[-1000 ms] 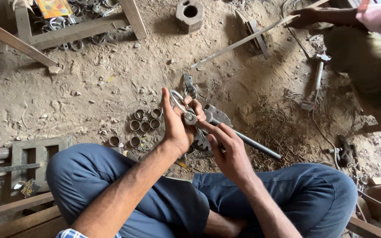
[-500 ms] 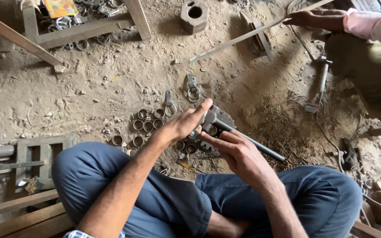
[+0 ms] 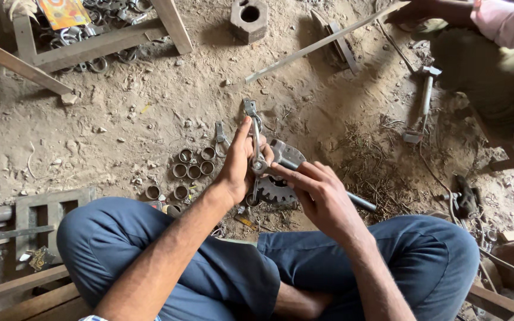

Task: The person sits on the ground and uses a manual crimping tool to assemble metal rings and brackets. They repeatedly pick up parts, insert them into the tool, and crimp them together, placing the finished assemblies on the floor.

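My left hand (image 3: 238,164) grips a small metal clamp piece (image 3: 253,132) that stands upright, its ringed end by my fingers. My right hand (image 3: 320,196) holds a hammer (image 3: 291,157), its metal head against the clamp's lower end and its handle running back under my palm to the right. Below both hands a toothed gear (image 3: 275,189) lies on the dirt floor. I sit cross-legged in blue trousers (image 3: 209,261).
Several short metal rings (image 3: 193,166) sit left of my hands. A loose clamp piece (image 3: 221,134) lies nearby. Another person (image 3: 495,53) sits top right holding a long flat bar (image 3: 322,43). A second hammer (image 3: 423,101), a metal block (image 3: 248,19) and wooden frames (image 3: 102,44) lie around.
My left hand has turned the clamp piece upright and closed around its lower end. My right hand has brought the hammer head up against it.
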